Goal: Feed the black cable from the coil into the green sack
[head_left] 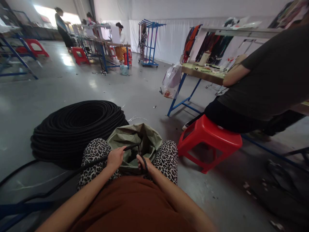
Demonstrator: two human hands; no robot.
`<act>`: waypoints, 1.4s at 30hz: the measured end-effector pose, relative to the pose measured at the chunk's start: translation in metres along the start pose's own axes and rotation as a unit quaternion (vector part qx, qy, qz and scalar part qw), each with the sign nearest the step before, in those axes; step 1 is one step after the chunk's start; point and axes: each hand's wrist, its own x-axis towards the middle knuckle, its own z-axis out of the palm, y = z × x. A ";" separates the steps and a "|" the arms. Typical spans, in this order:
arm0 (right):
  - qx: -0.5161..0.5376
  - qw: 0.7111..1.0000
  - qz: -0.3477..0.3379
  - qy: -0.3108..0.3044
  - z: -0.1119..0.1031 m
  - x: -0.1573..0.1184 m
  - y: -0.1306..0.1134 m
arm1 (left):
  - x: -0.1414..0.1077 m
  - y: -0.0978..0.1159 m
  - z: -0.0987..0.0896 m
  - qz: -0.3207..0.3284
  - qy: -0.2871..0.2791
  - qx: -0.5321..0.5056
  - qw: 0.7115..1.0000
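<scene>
A seated person, seen from above at the bottom centre of the frame, works a black hose (pixel 96 162) over a green sack (pixel 135 138) held between knees in leopard-print trousers. The left hand (pixel 116 158) is curled tight around the hose just above the left knee; the hose runs from that grip down toward the lower left, where it leaves the frame. The right hand (pixel 143 162) is closed around a short black loop at the sack's mouth, though the fingers are partly hidden and the tool or hose end there is hard to make out. The sack's inside is dark and its contents cannot be told. A large hose coil (pixel 77 129) lies on the floor at centre left, just beside the left knee. At right, a second person in a dark shirt sits on a red stool (pixel 210 138), head cut off by the frame's edge, forearm on a bench (pixel 202 73). Distant workers at upper left are too small to read.
</scene>
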 end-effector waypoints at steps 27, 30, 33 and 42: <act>-0.031 0.999 -0.008 0.020 -0.002 -0.002 -0.003 | -0.005 -0.004 0.006 0.025 -0.031 0.005 0.999; -0.042 0.998 -0.019 0.033 -0.001 -0.001 -0.003 | -0.004 -0.004 0.007 0.026 -0.030 0.001 0.999; -0.063 0.996 -0.040 0.039 -0.001 0.003 0.001 | -0.004 -0.004 0.008 0.022 -0.035 0.001 0.999; -0.113 0.989 -0.071 0.062 -0.001 -0.004 -0.002 | -0.004 -0.001 0.006 0.012 -0.065 0.020 0.998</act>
